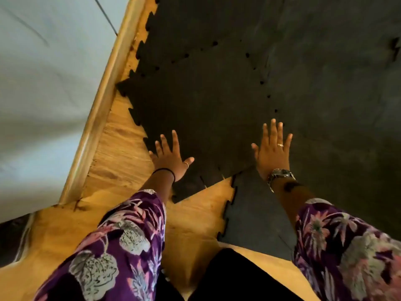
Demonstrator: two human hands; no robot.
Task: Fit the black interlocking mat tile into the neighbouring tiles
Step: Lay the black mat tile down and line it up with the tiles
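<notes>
Hands: left hand and right hand spread flat on black tile.
Technique: press your palms along unseated seams.

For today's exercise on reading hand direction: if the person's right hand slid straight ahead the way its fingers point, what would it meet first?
The right hand lies flat, fingers pointing up-frame. Straight ahead it would probably first cross the toothed seam between the black mat tile and the neighbouring tile. Nothing else shows there.

Black jigsaw-edged mat tile lies flat, skewed against neighbouring tiles.
</notes>
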